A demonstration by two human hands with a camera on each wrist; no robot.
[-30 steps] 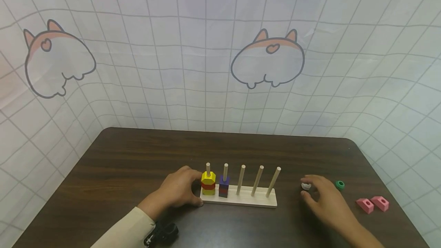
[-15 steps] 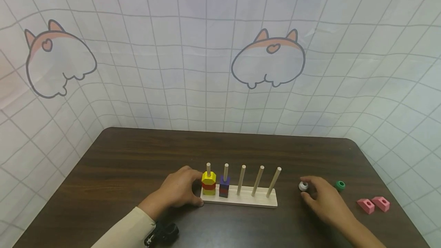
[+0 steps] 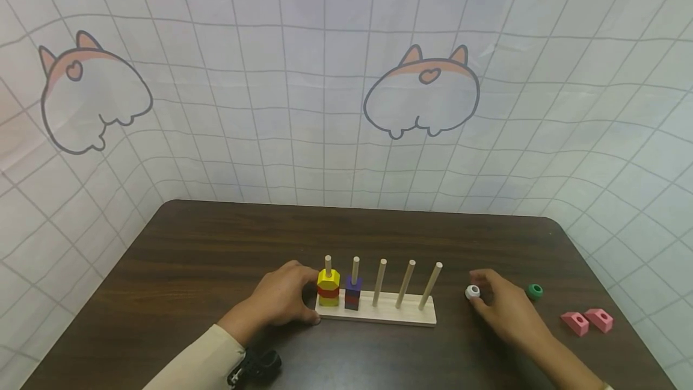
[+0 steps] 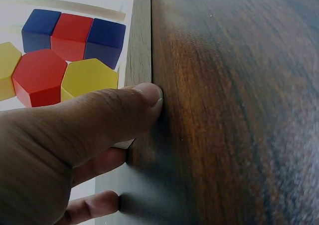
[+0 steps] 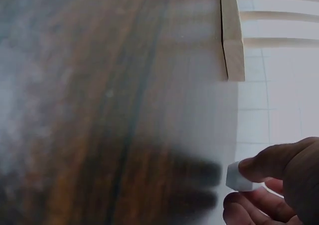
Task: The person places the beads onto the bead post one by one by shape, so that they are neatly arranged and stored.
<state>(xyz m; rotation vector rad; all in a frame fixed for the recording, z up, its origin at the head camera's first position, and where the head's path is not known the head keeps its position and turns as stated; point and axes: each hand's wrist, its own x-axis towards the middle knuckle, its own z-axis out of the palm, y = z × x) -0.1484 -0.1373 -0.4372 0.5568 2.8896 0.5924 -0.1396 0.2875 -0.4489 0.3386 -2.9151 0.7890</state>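
A wooden peg stand [image 3: 376, 313] with a row of upright pegs lies across the middle of the table. My left hand [image 3: 284, 294] grips its left end, the thumb [image 4: 142, 98] against the near edge. Beside that hand, yellow and red hexagonal beads [image 3: 328, 289] fill part of the first peg. Blue and red cube beads [image 3: 352, 292] sit on the second; the other pegs are bare. To the right of the stand, my right hand [image 3: 506, 309] holds a small white bead [image 3: 473, 292] at the fingertips, low at the table surface. Its thumb [image 5: 259, 167] covers part of the bead.
A green bead [image 3: 535, 291] lies just beyond the right hand. Two pink slanted blocks [image 3: 575, 322] with holes are farther right. The dark wooden table [image 3: 243, 227] meets a grid-patterned curtain [image 3: 303, 161] behind. A black strap device is on the left wrist.
The white bead has shifted slightly left and turned, so its hole now faces the head camera. The right index finger has lifted a little. My left hand and the stand stay in place.
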